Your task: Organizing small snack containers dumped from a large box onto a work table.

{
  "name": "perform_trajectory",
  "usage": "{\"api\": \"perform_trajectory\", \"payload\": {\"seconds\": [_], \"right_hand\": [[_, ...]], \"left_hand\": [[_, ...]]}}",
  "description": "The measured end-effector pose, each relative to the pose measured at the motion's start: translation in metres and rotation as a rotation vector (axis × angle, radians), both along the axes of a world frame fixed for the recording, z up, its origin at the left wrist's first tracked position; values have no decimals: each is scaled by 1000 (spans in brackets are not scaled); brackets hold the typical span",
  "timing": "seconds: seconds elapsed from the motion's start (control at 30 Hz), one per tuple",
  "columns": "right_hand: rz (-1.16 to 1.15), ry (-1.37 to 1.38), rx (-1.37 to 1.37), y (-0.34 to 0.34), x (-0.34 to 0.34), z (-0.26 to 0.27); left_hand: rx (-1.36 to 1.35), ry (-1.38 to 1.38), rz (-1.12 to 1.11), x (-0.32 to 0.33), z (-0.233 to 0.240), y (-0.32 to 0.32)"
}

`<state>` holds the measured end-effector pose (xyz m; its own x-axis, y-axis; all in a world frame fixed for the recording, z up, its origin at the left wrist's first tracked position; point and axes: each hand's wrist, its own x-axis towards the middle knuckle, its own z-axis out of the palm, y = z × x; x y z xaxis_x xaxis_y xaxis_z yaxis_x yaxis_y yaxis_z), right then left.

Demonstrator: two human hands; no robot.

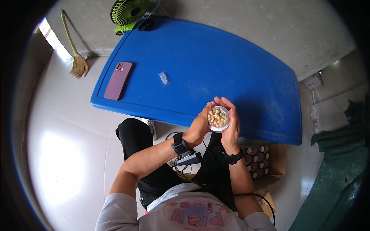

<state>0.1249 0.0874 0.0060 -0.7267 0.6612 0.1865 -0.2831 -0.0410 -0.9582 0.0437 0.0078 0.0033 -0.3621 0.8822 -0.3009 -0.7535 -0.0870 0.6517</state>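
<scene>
A small round clear container [218,119] filled with cream, greenish and reddish bead-like pieces is cupped between my two hands. My left hand [199,124] presses against its left side, and my right hand [231,124] wraps its right side with the fingers curving behind it. Both are just over the near edge of the blue table [202,63]. Farther back on the tabletop lies a small clear plastic packet [164,78]. A pink smartphone [118,80] rests face down near the table's left edge. The underside of the container is hidden.
A green fan [130,11] and a black object [146,25] are at the table's far left corner. A broom [78,65] leans on the wall. Below the table's right part sits an open cardboard box [278,161] of jars. Dark green cloth [338,161] hangs at right.
</scene>
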Motion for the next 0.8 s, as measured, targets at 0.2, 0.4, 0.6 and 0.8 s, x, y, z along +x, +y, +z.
{"api": "perform_trajectory", "payload": {"seconds": [0.2, 0.4, 0.6, 0.8], "right_hand": [[20, -105, 32, 8, 4, -2], [6, -43, 65, 4, 6, -4], [58, -93, 54, 6, 3, -2], [-64, -106, 236, -2, 2, -7]], "left_hand": [[56, -83, -65, -4, -7, 1], [-18, -6, -54, -10, -9, 4], [-48, 70, -44, -9, -13, 3], [114, -143, -33, -9, -7, 5]]}}
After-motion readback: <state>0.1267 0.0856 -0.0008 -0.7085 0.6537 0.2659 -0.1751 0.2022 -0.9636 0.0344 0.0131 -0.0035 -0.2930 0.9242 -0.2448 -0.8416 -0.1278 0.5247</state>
